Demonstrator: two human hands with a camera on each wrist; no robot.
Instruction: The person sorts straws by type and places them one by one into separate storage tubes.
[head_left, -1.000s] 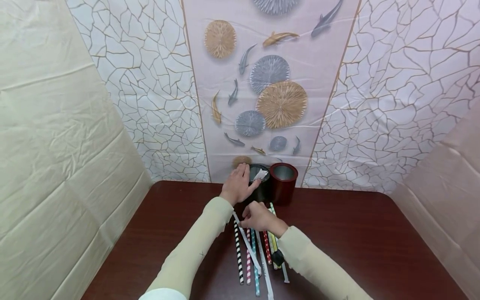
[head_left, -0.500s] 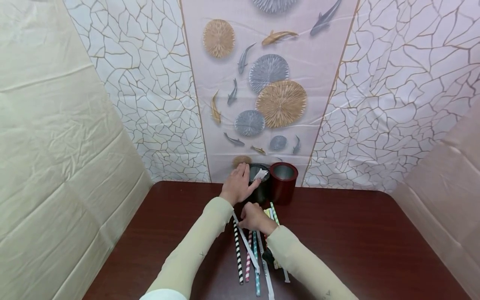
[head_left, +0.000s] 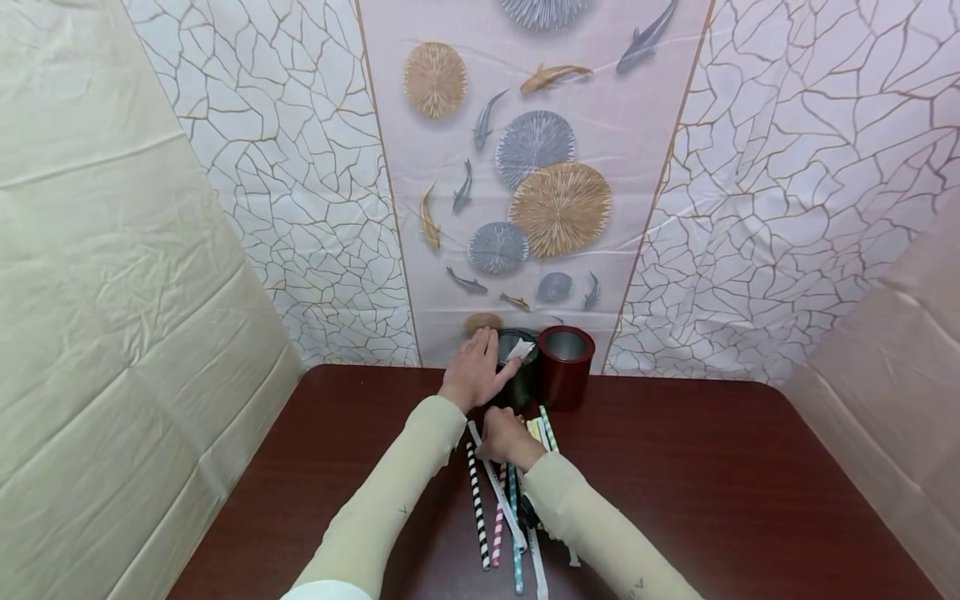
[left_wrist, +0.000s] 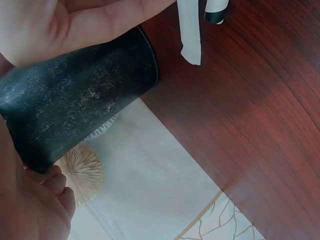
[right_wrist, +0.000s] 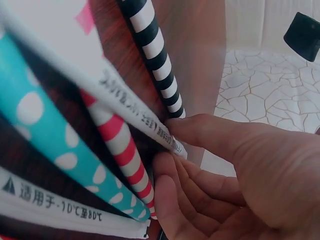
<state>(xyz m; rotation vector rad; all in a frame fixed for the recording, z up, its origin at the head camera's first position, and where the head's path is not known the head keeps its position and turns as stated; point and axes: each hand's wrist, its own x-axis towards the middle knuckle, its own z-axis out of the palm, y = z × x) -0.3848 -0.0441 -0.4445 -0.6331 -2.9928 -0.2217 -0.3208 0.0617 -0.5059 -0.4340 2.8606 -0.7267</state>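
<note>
My left hand holds the black can, its thumb along the near side and fingers bent at the rim in the left wrist view. Some white paper sticks up inside the can. Just in front, my right hand pinches the far end of a white paper-wrapped straw between thumb and fingers. This wrapped straw slants across a pink-striped straw and a teal dotted straw. Left of it lies a black-striped straw. A second wrapped straw is beside the teal one.
A red can stands against the black can's right side. More straws, including a green-striped straw, lie partly under my right forearm. The patterned cloth backdrop rises right behind the brown table.
My right hand has shifted slightly left, and its forearm has swung left over the yellow and red straws. My left hand stays on the black can.
</note>
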